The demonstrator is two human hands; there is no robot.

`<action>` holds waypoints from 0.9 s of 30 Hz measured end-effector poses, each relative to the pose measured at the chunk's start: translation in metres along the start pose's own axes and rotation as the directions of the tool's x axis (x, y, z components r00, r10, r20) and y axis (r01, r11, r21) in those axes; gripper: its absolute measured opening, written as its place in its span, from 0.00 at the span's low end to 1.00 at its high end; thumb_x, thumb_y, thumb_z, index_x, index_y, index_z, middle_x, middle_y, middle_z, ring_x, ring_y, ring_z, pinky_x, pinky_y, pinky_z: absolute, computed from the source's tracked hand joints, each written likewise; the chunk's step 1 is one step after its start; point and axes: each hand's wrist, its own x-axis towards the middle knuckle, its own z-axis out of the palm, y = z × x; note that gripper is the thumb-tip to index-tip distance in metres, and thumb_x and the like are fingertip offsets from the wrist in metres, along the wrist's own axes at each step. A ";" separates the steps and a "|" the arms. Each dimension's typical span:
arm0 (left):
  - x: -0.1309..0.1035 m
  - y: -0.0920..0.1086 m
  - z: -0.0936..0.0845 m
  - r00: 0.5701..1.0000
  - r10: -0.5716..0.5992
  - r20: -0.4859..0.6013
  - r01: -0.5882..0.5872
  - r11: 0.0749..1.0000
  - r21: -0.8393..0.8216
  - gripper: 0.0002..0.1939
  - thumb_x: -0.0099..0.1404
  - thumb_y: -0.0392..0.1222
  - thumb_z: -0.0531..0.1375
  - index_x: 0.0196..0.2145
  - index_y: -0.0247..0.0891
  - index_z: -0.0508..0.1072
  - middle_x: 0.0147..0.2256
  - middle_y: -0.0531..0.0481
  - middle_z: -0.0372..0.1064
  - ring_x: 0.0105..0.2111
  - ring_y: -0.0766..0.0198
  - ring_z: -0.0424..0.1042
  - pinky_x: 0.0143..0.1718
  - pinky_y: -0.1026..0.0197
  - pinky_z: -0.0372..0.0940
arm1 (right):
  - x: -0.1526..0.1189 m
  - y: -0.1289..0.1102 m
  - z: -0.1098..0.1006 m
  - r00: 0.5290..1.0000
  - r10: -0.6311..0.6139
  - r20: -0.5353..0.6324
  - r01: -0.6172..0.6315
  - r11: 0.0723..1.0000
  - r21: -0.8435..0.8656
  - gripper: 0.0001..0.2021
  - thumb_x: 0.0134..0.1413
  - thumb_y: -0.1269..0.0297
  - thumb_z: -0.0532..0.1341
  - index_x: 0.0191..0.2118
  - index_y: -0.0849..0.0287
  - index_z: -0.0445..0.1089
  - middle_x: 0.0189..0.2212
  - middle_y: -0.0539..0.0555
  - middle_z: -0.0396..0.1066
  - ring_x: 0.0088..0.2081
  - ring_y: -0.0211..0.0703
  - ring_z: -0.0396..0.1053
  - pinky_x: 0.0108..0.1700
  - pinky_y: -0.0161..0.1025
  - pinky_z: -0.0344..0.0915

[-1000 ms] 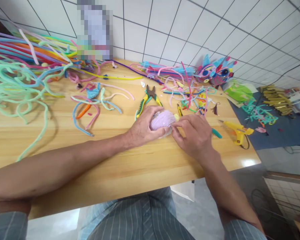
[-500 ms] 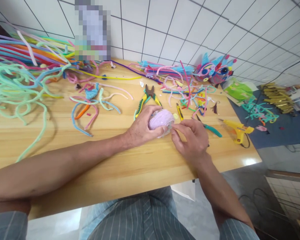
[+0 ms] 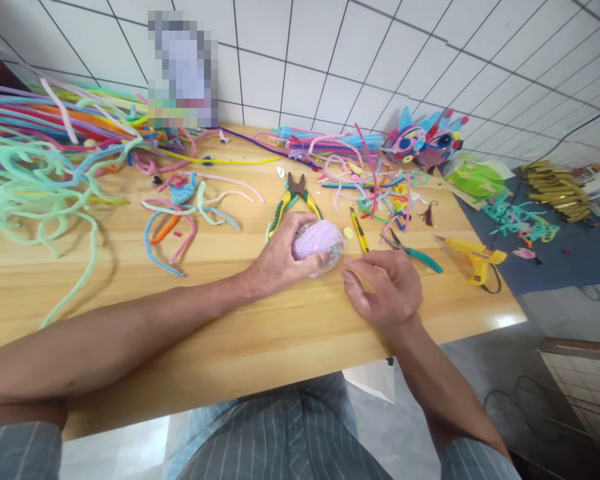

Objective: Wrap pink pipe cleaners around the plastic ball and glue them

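Observation:
My left hand (image 3: 280, 257) is wrapped round a rounded lilac piece (image 3: 319, 240) with a clear, shiny right end. It is held just above the wooden table (image 3: 260, 347). My right hand (image 3: 384, 285) is a short way to the right of it, thumb and forefinger brought together; anything between those fingertips is too small to make out. Pliers with yellow-green handles (image 3: 280, 212) lie behind my left hand. Beyond my right hand are a yellow utility knife (image 3: 359, 230), teal-handled pliers (image 3: 425, 260) and a small pale yellow disc (image 3: 348, 233).
Tangled mint-green pipe cleaners (image 3: 35, 180) and a coloured bundle cover the left side. A small blue-and-pink pipe cleaner piece (image 3: 183, 192) lies nearer. Finished-looking colourful figures (image 3: 423, 140) stand by the wall. A yellow glue gun (image 3: 475, 260) with its cord rests at the right edge.
My right hand has drawn away from the lilac piece, leaving a small gap. The left hand keeps its hold, and the whole view has shifted slightly.

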 end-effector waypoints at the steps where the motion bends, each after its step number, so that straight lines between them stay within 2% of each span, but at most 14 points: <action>1: 0.000 0.000 0.000 1.000 -0.002 0.000 0.002 1.000 -0.003 0.30 0.64 0.51 0.67 0.60 0.40 0.66 0.57 0.40 0.70 0.57 0.50 0.74 0.59 0.49 0.73 | 0.000 -0.001 -0.001 1.000 0.003 -0.011 -0.003 1.000 0.000 0.20 0.65 0.68 0.68 0.60 0.47 0.72 0.37 0.51 0.80 0.36 0.43 0.77 0.39 0.41 0.70; 4: 0.001 0.001 0.000 1.000 -0.005 -0.007 0.005 1.000 -0.013 0.31 0.64 0.51 0.67 0.60 0.39 0.66 0.56 0.40 0.70 0.56 0.51 0.74 0.59 0.49 0.72 | 0.001 -0.002 -0.002 0.999 0.036 -0.021 -0.036 0.999 0.013 0.22 0.65 0.68 0.68 0.62 0.47 0.71 0.37 0.51 0.79 0.35 0.44 0.76 0.39 0.42 0.73; 7: 0.001 0.001 0.001 1.000 -0.019 -0.017 0.018 1.000 -0.024 0.31 0.63 0.51 0.67 0.59 0.39 0.66 0.56 0.40 0.70 0.56 0.51 0.74 0.59 0.49 0.72 | 0.003 -0.001 0.002 0.999 0.049 -0.014 -0.048 0.998 0.039 0.19 0.65 0.70 0.67 0.59 0.48 0.72 0.37 0.51 0.79 0.35 0.44 0.76 0.40 0.42 0.74; 12: 0.000 -0.001 0.004 0.999 -0.017 -0.039 0.015 0.999 -0.042 0.31 0.64 0.55 0.68 0.58 0.40 0.67 0.55 0.41 0.72 0.57 0.50 0.74 0.60 0.47 0.72 | 0.002 0.001 0.013 0.998 -0.041 0.037 0.040 0.998 0.040 0.13 0.67 0.70 0.65 0.55 0.55 0.75 0.37 0.55 0.81 0.36 0.45 0.77 0.40 0.43 0.73; 16: -0.001 -0.002 0.004 0.999 -0.005 -0.039 0.003 0.998 -0.059 0.31 0.64 0.57 0.68 0.58 0.40 0.67 0.55 0.41 0.72 0.57 0.50 0.74 0.60 0.47 0.72 | -0.001 0.002 0.017 0.998 -0.047 0.047 0.046 0.998 0.036 0.17 0.66 0.70 0.65 0.58 0.53 0.76 0.37 0.55 0.81 0.37 0.47 0.78 0.41 0.44 0.72; 19: -0.001 -0.002 0.003 0.999 -0.016 -0.039 0.014 0.998 -0.057 0.31 0.64 0.55 0.68 0.58 0.40 0.67 0.55 0.41 0.72 0.57 0.50 0.73 0.61 0.47 0.71 | -0.003 0.001 0.014 0.999 -0.007 0.033 0.003 0.989 0.146 0.20 0.65 0.71 0.66 0.61 0.52 0.75 0.39 0.54 0.80 0.38 0.46 0.77 0.41 0.44 0.73; 21: -0.001 -0.001 0.003 0.999 -0.034 -0.032 0.032 0.998 -0.058 0.31 0.63 0.54 0.68 0.59 0.40 0.66 0.55 0.40 0.71 0.57 0.50 0.73 0.60 0.47 0.71 | -0.005 0.000 0.012 0.997 0.079 -0.002 -0.076 0.969 0.236 0.20 0.64 0.71 0.67 0.60 0.51 0.75 0.40 0.54 0.80 0.38 0.45 0.77 0.41 0.43 0.73; 23: 0.000 0.000 0.002 0.999 -0.043 -0.022 0.041 0.997 -0.063 0.31 0.63 0.54 0.68 0.59 0.39 0.66 0.56 0.40 0.71 0.57 0.49 0.73 0.60 0.47 0.72 | -0.007 0.000 0.014 0.973 0.228 -0.028 -0.204 0.915 0.347 0.16 0.64 0.68 0.69 0.56 0.50 0.75 0.38 0.52 0.78 0.38 0.45 0.75 0.40 0.43 0.73; 25: 0.000 0.001 0.002 0.999 -0.040 -0.011 0.039 0.997 -0.062 0.32 0.63 0.54 0.67 0.59 0.39 0.66 0.57 0.39 0.71 0.59 0.48 0.73 0.61 0.46 0.71 | -0.009 0.003 0.019 0.916 0.402 -0.019 -0.344 0.806 0.481 0.11 0.64 0.65 0.70 0.50 0.50 0.73 0.36 0.50 0.75 0.37 0.44 0.74 0.40 0.43 0.73; 27: 0.000 0.001 0.001 0.999 -0.041 0.000 0.041 0.998 -0.048 0.32 0.63 0.53 0.67 0.60 0.40 0.66 0.58 0.39 0.71 0.60 0.48 0.73 0.63 0.45 0.70 | -0.011 0.006 0.025 0.833 0.552 0.026 -0.453 0.655 0.604 0.06 0.66 0.61 0.69 0.44 0.51 0.72 0.35 0.49 0.74 0.35 0.42 0.73 0.39 0.42 0.72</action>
